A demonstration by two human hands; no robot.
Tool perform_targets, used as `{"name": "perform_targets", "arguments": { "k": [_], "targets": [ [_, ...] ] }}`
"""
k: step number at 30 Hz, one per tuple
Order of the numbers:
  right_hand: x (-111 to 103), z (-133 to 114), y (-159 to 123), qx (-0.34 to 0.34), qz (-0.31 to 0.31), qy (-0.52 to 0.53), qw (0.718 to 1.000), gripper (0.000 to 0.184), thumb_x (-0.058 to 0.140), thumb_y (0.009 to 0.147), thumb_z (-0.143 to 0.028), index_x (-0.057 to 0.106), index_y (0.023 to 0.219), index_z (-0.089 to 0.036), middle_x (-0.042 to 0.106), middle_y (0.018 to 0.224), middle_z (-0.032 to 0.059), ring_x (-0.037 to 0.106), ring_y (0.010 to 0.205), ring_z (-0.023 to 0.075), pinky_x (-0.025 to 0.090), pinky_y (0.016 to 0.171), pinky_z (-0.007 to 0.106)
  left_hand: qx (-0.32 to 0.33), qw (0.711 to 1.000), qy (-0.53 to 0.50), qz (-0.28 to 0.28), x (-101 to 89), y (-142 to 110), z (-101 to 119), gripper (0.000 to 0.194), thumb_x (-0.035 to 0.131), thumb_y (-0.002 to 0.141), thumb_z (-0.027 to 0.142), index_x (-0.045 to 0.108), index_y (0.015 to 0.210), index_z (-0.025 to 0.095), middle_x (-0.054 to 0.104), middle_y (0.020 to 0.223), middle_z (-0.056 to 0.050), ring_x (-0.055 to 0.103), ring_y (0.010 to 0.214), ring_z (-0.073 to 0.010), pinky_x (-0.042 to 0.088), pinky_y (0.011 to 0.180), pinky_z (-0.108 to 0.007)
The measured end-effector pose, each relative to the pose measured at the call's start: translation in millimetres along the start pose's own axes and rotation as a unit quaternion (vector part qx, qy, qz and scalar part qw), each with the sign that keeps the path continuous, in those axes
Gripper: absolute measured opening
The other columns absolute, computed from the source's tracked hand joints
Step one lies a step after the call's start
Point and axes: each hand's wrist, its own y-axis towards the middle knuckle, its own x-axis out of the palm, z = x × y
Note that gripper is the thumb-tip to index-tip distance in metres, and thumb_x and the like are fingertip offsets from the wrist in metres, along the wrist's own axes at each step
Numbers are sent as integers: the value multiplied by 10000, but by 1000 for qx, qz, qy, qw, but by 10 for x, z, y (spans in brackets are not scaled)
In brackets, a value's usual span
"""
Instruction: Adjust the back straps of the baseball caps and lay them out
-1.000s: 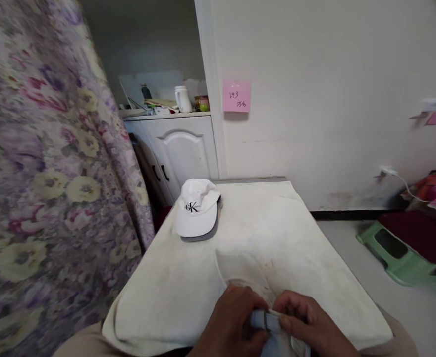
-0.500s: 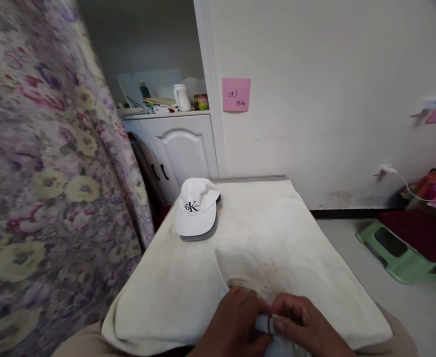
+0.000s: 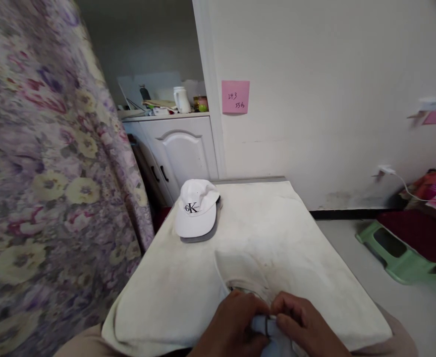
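Observation:
A white cap (image 3: pixel 240 267) lies upon the cloth-covered table at the near edge, its brim pointing away from me and its crown mostly hidden under my hands. My left hand (image 3: pixel 236 320) is closed on the cap's pale strap (image 3: pixel 259 325), fingers curled round it. On the strap's other side, my right hand (image 3: pixel 301 320) pinches it between thumb and bent fingers. A dark narrow band crosses the strap between the two hands. Farther back on the left stands a second white cap (image 3: pixel 197 210) with black letters on its front.
The table (image 3: pixel 166 297) has a cream cloth. A floral curtain (image 3: pixel 54 198) hangs along the left side. Behind are a white cabinet (image 3: pixel 183 148) with a white jug (image 3: pixel 182 99) on top, and a wall with a pink note (image 3: pixel 235 96). A green stool (image 3: pixel 392 248) stands at right.
Both hands stay on the strap. My left fingers have shifted slightly left, and a bit more of the strap shows between the hands. The second cap has not moved.

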Motion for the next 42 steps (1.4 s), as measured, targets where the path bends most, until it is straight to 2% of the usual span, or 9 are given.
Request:
{"name": "perform_targets", "arguments": {
  "k": [5,9,13,16,19,23,30,36,42],
  "targets": [
    [-191,2,-145,0,-58,27,998,513,595,802,-698,571,768,-187,495,691,-19,414,650,149,288,604,277,-49,997,-68,7,-153,-88,42,372,620,685,111,677,1035,223,638,1057,-39,569,1003,-238,404,848,-314],
    [-184,-7,-163,2,-48,49,998,507,654,758,-686,546,720,-191,479,645,-26,398,617,135,266,576,263,-74,994,-83,2,-269,-109,127,382,635,649,84,699,999,223,661,1044,-27,568,1012,-241,396,857,-302],
    [-109,-101,-123,3,-32,44,999,487,678,756,-657,536,696,-195,462,635,-34,386,615,130,261,568,255,-76,993,-95,-3,-303,-139,111,477,723,648,115,698,1097,273,673,1116,-5,566,1056,-245,397,865,-283],
    [-65,-160,-106,-11,-29,30,999,462,684,775,-622,552,686,-188,460,639,-36,397,625,131,268,575,259,-60,995,-86,-3,-263,-133,70,271,770,694,227,732,961,257,680,972,5,583,948,-233,388,770,-265],
    [-60,-178,-108,-21,-29,13,999,435,685,798,-591,578,703,-180,488,640,-32,421,632,132,283,581,257,-21,994,-107,-17,-223,-100,63,60,681,792,254,701,775,199,605,758,18,539,763,-182,341,658,-252],
    [-148,-146,-143,-21,-43,33,998,442,696,789,-599,593,731,-173,506,599,-38,418,570,114,297,541,243,14,986,-160,-44,-261,-92,76,184,652,829,343,661,750,177,508,684,31,451,657,-142,292,581,-243],
    [-283,-216,-191,-35,-57,98,993,417,785,738,-540,616,724,-160,544,574,-39,451,525,89,319,492,201,5,982,-178,-64,-458,-147,129,285,690,796,449,617,735,180,482,677,40,424,648,-130,281,573,-251],
    [-317,-378,-116,-71,-65,172,980,393,790,748,-511,613,735,-161,556,528,-41,487,450,83,328,454,186,17,952,-291,-89,-573,-144,289,432,725,742,565,547,641,184,381,554,63,290,527,-92,175,501,-256],
    [-357,-347,-220,-76,-67,250,963,392,857,653,-482,673,762,-153,559,625,-29,410,523,72,284,488,184,-2,901,-432,-34,-647,-150,374,419,809,667,520,579,638,172,440,536,53,314,473,-76,179,463,-226]
  ]
}}
